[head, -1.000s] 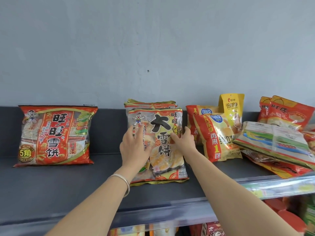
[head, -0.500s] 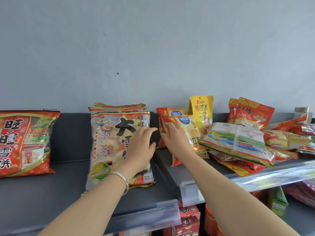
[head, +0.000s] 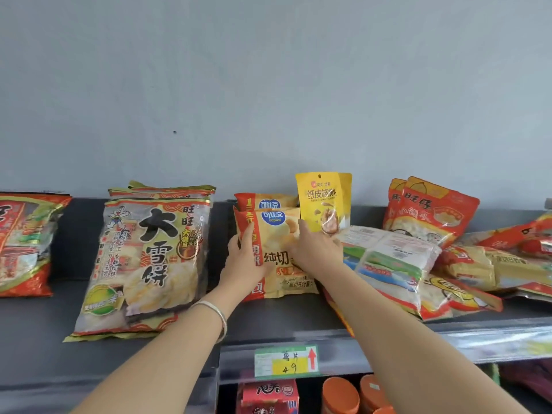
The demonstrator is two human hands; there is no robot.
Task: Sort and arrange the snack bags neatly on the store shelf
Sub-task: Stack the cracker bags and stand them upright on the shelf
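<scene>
- Left grip (head: 243,258) clasps the chip bag (head: 279,234) by its left edge; right grip (head: 316,252) holds its right side.
- It stands upright on the shelf (head: 283,318), between the rice-cracker bag (head: 155,258) and toppled snack bags (head: 394,264).

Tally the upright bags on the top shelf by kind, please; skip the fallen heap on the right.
Red cracker bag, far left: 1
Snow-cracker bags: 2
Chip bags: 2
Yellow pouch: 1
Red bags, right: 2
Total: 8 showing; more may hide behind.
</scene>
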